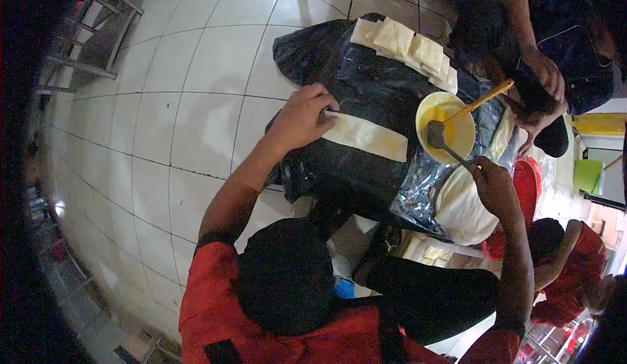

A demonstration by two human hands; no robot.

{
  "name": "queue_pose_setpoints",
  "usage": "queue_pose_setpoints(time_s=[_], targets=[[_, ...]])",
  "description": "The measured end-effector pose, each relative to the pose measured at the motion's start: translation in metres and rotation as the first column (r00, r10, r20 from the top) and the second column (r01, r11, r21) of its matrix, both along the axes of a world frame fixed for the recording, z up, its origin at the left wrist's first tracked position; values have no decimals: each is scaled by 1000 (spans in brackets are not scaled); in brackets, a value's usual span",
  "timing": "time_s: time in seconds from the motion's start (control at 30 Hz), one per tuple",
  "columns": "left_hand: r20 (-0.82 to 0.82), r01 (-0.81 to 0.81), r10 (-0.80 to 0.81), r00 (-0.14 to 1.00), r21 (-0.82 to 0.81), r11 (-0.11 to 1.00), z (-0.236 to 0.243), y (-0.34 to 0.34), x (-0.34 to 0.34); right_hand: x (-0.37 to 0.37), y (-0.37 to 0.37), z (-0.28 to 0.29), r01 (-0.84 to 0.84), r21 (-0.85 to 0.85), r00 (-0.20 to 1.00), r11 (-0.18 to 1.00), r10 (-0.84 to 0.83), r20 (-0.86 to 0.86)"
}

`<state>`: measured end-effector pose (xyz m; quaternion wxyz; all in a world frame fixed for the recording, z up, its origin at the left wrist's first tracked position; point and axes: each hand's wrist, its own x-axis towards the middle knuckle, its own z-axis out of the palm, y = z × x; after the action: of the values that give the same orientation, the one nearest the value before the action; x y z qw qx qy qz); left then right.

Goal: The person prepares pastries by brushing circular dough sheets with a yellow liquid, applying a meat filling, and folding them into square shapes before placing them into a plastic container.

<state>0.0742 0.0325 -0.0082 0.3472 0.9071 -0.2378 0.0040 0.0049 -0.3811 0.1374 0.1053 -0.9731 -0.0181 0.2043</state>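
My left hand (pixel 302 121) has its fingers closed on the left end of a pale, flat dough strip (pixel 371 138), which lies on the black plastic sheet (pixel 372 86). In my right hand (pixel 491 182) is the handle of a metal spoon (pixel 436 132); its head is over the pale bowl (pixel 464 147), partly in the yellow liquid (pixel 450 112) or just above it, I cannot tell which. A second utensil with an orange-brown handle (pixel 490 96) leans out over the bowl's far rim. Just left of my right forearm sits a large smooth mound of dough (pixel 465 208).
Folded dough squares (pixel 418 50) lie in a row at the far edge. A co-worker's hands (pixel 547 80) are near the far right side. Red tubs (pixel 526 184) stand right of the dough mound. Another person in red (pixel 575 272) is at the right. A metal rack (pixel 91 37) stands far left.
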Motion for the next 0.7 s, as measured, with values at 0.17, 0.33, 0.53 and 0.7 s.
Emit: queue_pose_setpoints(time_s=[0.17,0.33,0.53,0.7], targets=[[18,67,-67,998,-3,998,-4,3,5,-5,10,15,84,-12,992,996,-82,91],[-192,35,-58,980,-122,992,5,-3,1,-14,31,22,48,216,975,975,-93,201],[-365,-115,48,930,-163,980,19,-16,1,-13,103,-30,-512,182,848,840,460,263],[-360,-206,81,930,-326,923,8,-16,-2,2,169,-86,-633,12,708,774,572,414]])
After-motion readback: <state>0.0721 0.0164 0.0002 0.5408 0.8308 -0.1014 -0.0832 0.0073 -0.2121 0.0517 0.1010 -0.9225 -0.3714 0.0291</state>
